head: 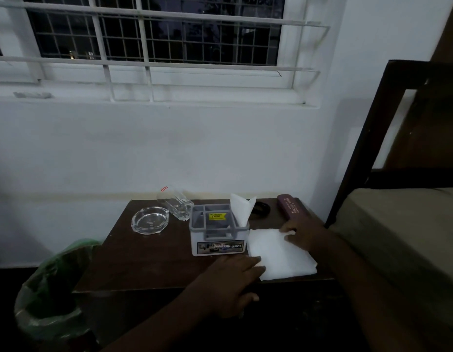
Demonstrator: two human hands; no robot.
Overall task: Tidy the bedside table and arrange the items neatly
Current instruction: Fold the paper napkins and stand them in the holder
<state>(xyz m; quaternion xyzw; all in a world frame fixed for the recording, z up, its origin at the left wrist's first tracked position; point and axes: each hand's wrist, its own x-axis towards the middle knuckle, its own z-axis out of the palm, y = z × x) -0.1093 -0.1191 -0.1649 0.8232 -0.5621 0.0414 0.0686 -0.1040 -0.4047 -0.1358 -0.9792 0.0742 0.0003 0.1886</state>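
A white folded tissue [278, 252] lies flat on the dark wooden bedside table [149, 262], right of a grey-and-white organiser box [217, 232] marked OPEL. Another folded tissue [241, 208] stands upright in the box's right slot. My left hand [233, 283] presses on the flat tissue's near left corner. My right hand [304, 235] rests on its far right edge, with the fingers lying on the paper. A glass ashtray [149, 220] and a tilted clear drinking glass [174, 203] sit at the table's back left. A maroon case [290, 207] lies at the back right.
A dark round object [261, 208] sits behind the box. A bin lined with a green bag [52, 288] stands left of the table. A bed with a dark frame [387, 199] is close on the right. A white wall and a barred window lie behind.
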